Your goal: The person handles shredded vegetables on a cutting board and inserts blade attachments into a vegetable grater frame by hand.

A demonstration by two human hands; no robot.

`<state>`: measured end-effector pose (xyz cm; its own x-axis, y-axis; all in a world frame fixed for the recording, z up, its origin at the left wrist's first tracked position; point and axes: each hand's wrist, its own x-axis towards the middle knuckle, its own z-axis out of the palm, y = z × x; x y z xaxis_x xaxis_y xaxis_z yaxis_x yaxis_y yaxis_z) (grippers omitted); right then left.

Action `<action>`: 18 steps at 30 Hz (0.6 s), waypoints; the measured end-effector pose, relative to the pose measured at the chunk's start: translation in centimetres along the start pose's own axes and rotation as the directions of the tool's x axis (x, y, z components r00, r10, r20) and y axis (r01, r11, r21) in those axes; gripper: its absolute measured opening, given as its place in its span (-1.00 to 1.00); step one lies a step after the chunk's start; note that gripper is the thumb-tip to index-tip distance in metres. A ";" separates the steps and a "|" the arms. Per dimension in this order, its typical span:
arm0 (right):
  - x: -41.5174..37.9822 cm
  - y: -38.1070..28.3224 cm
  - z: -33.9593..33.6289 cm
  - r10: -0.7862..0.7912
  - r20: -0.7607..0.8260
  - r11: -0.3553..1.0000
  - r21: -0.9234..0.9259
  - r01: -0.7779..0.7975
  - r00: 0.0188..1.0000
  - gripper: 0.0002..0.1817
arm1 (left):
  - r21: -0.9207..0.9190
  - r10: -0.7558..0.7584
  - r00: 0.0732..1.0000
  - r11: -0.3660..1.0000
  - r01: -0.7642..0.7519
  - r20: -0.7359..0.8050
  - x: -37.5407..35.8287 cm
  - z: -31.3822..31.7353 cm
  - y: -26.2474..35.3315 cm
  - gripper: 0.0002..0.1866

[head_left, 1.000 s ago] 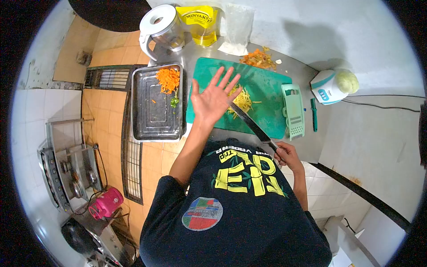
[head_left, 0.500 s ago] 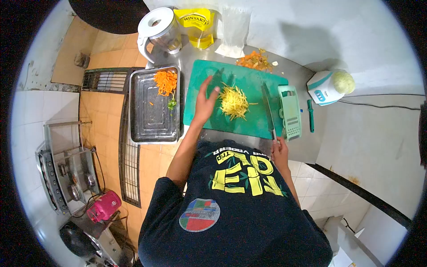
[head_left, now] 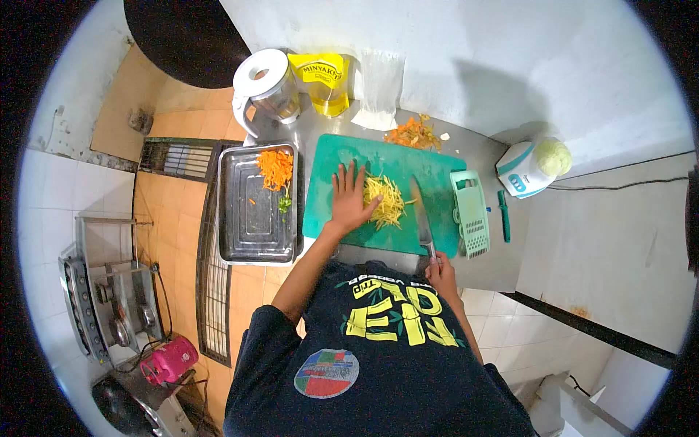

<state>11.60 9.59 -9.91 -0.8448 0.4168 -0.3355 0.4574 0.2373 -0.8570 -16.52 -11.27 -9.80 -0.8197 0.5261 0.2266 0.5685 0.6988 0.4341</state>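
A green cutting board [head_left: 349, 153] bears a pile of thin yellow strips [head_left: 386, 202]. Against the left side of the pile, my left hand [head_left: 351, 200] lies with its fingers spread. My right hand [head_left: 441, 274] is closed around the handle of a knife [head_left: 422, 218], whose blade rests over the board to the right of the strips. Left of the board is a metal tray [head_left: 227, 211] with shredded carrot [head_left: 275, 170] and a little chopped green [head_left: 284, 205].
Right of the board are a light green grater [head_left: 473, 215], a dark green peeler [head_left: 504, 216], and a white appliance [head_left: 520, 171] with a cabbage [head_left: 553, 158]. A jug [head_left: 273, 87], a yellow pouch [head_left: 328, 84] and peelings [head_left: 413, 134] stand or lie behind.
The view has shifted, so the board appears lower. My left hand has turned flatter with fingers spread beside the strips. The knife in my right hand has moved left, closer to the pile.
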 end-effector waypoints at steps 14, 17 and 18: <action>3.2 -5.5 0.5 -0.075 0.134 0.996 -0.030 0.080 0.988 -0.66 | -0.259 0.238 0.966 0.944 -0.205 0.101 -0.3 -1.5 1.8 -0.11; 2.7 -6.1 0.1 -0.039 0.176 0.997 0.066 0.028 0.984 -0.68 | -0.167 0.257 0.965 0.955 -0.244 0.060 -0.7 -2.5 2.4 -0.13; 2.2 -7.4 0.0 0.021 0.205 0.990 0.135 -0.049 0.979 -0.69 | -0.123 0.305 0.951 0.947 -0.298 0.043 -0.9 -3.0 3.0 -0.13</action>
<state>6.42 8.77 -4.29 -0.8742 0.2329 -0.4261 0.4567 0.0960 -0.8844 -14.29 -11.07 -6.02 -0.6031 0.7345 0.3110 0.7741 0.4450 0.4502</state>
